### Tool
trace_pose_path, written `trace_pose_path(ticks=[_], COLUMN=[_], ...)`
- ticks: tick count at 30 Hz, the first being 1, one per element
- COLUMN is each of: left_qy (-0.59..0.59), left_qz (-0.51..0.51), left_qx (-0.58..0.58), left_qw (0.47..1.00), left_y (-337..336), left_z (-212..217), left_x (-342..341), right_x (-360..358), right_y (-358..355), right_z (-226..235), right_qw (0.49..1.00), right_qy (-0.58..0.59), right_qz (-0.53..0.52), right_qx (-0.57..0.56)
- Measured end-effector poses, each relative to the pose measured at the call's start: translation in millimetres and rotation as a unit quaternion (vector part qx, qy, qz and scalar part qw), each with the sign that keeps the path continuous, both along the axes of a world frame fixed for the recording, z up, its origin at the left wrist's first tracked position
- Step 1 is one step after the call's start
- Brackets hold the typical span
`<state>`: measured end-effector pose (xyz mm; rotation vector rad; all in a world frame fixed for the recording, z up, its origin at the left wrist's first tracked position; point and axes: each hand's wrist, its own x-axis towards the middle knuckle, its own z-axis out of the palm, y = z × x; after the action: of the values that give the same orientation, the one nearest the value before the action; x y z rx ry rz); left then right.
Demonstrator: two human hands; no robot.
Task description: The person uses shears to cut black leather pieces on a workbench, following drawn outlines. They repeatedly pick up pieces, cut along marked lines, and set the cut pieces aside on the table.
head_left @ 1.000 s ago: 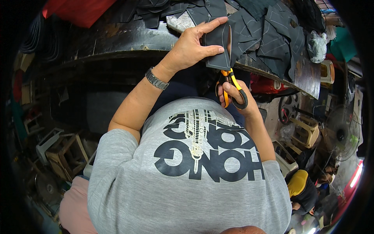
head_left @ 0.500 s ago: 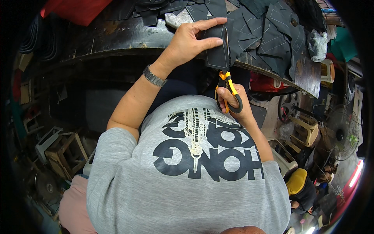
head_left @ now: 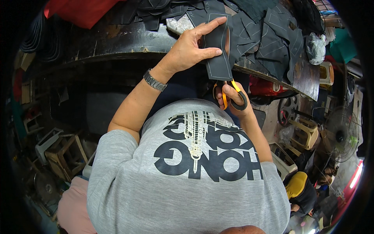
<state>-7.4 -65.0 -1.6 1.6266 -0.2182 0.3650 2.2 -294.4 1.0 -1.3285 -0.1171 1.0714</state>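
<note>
My left hand keeps a dark piece of sheet material at the table's edge, thumb and forefinger laid along it. Pale lines are drawn on this piece near its border. My right hand grips scissors with yellow and black handles, just below the piece. The handles are spread apart. One blade shows along the right side of the piece; the other is hidden by the material. My left hand's other fingers are partly behind the piece.
The dark worn table carries several loose dark cut pieces on the right and more at the back. Red material lies at far left. A clear plastic bag sits by the right corner. Stools and a fan stand at right.
The scissor handles have spread wider, and the right hand has shifted slightly. The dark piece has tilted and its lower end has come nearer to me, covering more of the scissors.
</note>
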Motion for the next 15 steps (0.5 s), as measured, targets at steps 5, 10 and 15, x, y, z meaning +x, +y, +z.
trace_pose_path(ticks=[5, 10, 15], left_qy=[0.016, 0.018, 0.051], left_qz=[0.000, 0.008, 0.018], left_qx=[-0.024, -0.062, -0.131], left_qw=[1.000, 0.998, 0.990], left_y=[-2.5, -8.6, -11.0], left_z=[0.7, 0.3, -1.6], left_x=[-2.5, -4.1, -6.3], right_x=[-2.2, -10.6, -16.0], right_y=[-2.1, 0.9, 5.4], right_z=[-6.2, -4.6, 0.2], right_qw=[0.999, 1.000, 0.999], right_qy=[-0.001, -0.005, -0.015], right_qz=[0.018, -0.001, -0.007], right_qx=[0.040, 0.023, -0.031])
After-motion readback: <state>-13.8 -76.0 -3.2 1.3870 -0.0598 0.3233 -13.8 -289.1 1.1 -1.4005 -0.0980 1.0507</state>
